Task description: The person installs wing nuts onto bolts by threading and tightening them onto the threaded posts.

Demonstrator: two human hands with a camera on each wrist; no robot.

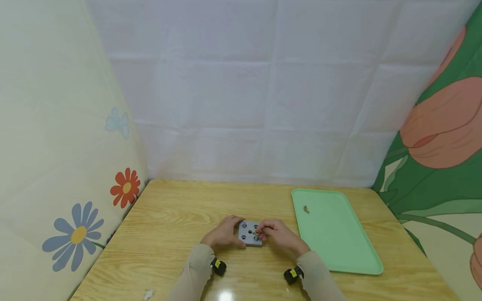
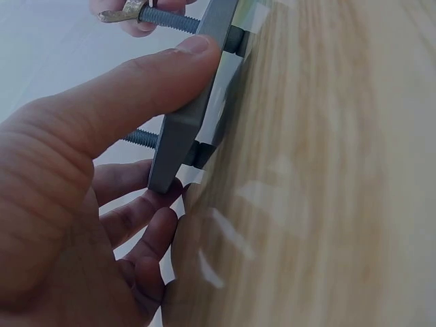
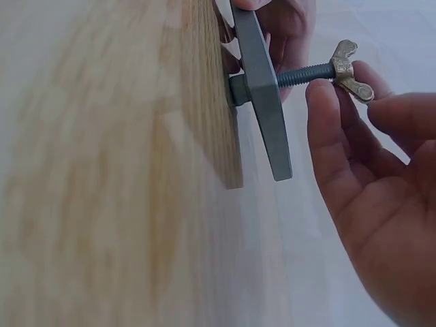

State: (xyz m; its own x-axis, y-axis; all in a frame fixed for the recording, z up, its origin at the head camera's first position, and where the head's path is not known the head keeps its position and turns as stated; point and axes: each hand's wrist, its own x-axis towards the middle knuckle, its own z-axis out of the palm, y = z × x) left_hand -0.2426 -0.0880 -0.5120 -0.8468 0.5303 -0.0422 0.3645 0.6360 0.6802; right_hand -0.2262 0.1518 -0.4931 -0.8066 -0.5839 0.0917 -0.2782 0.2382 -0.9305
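Note:
A square grey plate (image 1: 249, 240) with several holes stands just above the wooden table. My left hand (image 1: 225, 232) grips its left side, thumb along the near edge, other fingers at the far edge. Bolts pass up through the plate, their heads underneath; one bolt (image 2: 139, 137) shows a bare thread in the left wrist view. On the end of the near right bolt (image 3: 306, 75) sits a brass-coloured wing nut (image 3: 343, 68). My right hand (image 1: 278, 234) pinches this wing nut, with the thumb at one wing and fingers around it.
A light green tray (image 1: 339, 234) lies on the table (image 1: 180, 209) to the right. Small brass-coloured hardware (image 1: 306, 209) rests near its left edge. A whitish scrap (image 1: 148, 294) is at the table's near left. A white cloth hangs behind the table.

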